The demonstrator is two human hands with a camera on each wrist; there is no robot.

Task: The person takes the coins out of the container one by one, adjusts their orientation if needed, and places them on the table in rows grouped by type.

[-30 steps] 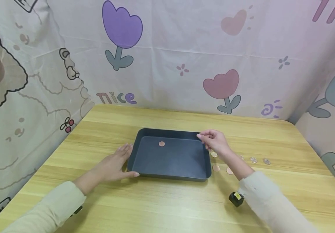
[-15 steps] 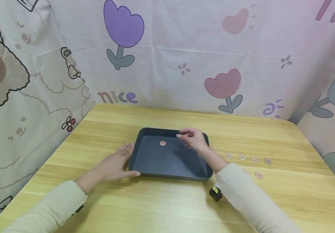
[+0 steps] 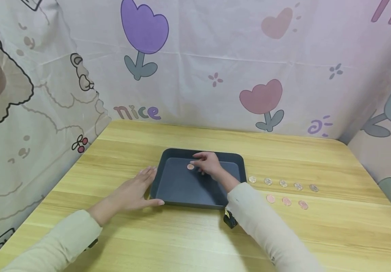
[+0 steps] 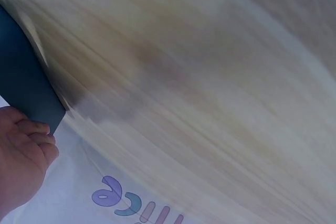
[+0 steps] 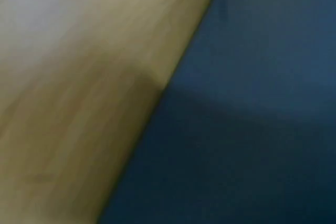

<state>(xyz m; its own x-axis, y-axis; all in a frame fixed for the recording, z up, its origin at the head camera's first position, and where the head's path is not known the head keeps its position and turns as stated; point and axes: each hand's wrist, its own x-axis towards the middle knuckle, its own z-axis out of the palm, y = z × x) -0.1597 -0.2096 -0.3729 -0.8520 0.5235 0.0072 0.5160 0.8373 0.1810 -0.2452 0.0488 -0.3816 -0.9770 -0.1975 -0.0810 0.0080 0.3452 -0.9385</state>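
A dark rectangular baking tray (image 3: 178, 189) sits on the wooden table, with one copper-coloured coin (image 3: 190, 167) lying inside near its back. My left hand (image 3: 132, 193) rests against the tray's left side, fingers extended, thumb at the front left corner. In the left wrist view, the fingers of that hand (image 4: 23, 153) touch the tray wall (image 4: 26, 77). My right hand (image 3: 209, 165) hovers over the tray, thumb and forefinger apart beside the coin, with nothing seen between them. The right wrist view has only the tray (image 5: 252, 77) and table, not the hand.
Right of the tray lies a row of several silvery coins (image 3: 283, 183). Nearer the front is a row of three copper-coloured coins (image 3: 286, 201). A black wrist device (image 3: 230, 220) hangs under the right sleeve. Printed cloth (image 3: 195, 98) walls the table's back.
My right hand has moved left from the tray's right rim to beside the coin inside. The coins on the right are now uncovered. My left hand stays at the tray's left side.
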